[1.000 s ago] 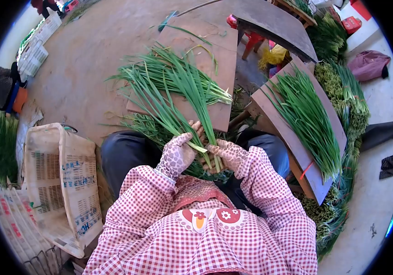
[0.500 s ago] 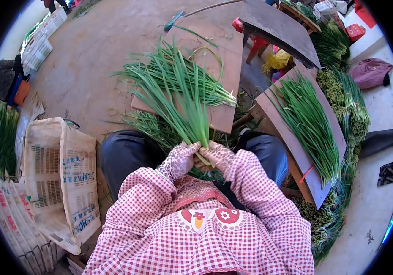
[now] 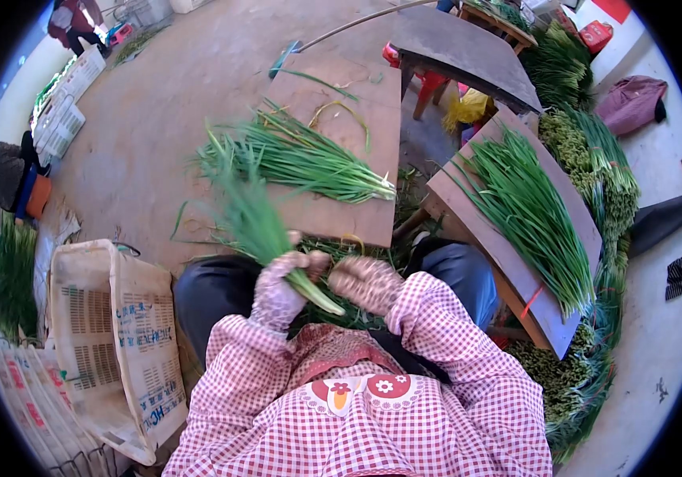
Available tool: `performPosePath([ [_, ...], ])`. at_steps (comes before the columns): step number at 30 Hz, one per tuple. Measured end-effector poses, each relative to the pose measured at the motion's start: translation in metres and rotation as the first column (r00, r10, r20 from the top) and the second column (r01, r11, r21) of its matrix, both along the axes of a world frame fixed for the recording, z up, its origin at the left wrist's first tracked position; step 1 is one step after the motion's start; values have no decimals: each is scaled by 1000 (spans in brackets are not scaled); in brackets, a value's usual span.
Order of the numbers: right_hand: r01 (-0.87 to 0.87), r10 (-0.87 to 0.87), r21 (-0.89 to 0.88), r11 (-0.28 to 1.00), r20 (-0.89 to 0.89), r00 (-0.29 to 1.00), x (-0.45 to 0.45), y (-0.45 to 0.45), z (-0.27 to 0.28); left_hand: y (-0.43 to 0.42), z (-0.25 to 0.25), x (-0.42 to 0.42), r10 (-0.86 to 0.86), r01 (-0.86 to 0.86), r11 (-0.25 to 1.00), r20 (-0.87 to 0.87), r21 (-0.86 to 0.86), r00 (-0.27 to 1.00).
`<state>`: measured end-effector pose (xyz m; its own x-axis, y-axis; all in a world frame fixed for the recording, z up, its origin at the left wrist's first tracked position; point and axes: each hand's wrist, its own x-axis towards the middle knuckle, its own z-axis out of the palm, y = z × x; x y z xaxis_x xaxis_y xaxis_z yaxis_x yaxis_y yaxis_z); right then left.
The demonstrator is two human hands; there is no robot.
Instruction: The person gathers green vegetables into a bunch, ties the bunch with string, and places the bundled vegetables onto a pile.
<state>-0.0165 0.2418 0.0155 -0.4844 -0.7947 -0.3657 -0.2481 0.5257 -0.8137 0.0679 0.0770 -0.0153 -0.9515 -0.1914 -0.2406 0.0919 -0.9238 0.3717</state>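
My left hand (image 3: 284, 288), in a patterned glove, is closed around a bunch of chives (image 3: 255, 219) above my lap. The pale stem ends stick out below my fist, and the leaves fan up to the left, blurred. Just right of it, apart from the bunch, is my gloved right hand (image 3: 366, 285); motion smears its fingers. A larger pile of chives (image 3: 309, 155) lies on the brown board (image 3: 365, 91) in front of me, white ends to the right. Loose green leaves lie between my knees.
A second board (image 3: 444, 191) at the right carries a long bundle of chives (image 3: 528, 215). More tied bundles (image 3: 595, 151) line the wall beyond it. An off-white plastic crate (image 3: 146, 342) stands at my left. A dark table (image 3: 468, 56) stands ahead; a person (image 3: 75, 24) is far left.
My hands have come apart. My left hand has moved left with the chives, whose leaves swung left. My right hand has let go of the bunch. My view has shifted slightly.
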Motion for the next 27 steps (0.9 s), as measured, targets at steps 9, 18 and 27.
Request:
performPosePath([
  [9, -129, 202, 187, 974, -456, 867, 13, -34, -20, -67, 108, -16, 744, -784, 554, -254, -281, 618],
  [18, 346, -178, 125, 930, -670, 721, -101, 1, 14, -44, 21, -40, 173, -138, 960, -129, 245, 976],
  [27, 215, 159, 504, 837, -600, 784, -151, -27, -8, -22, -6, -56, 69, -56, 987, -85, 150, 994],
])
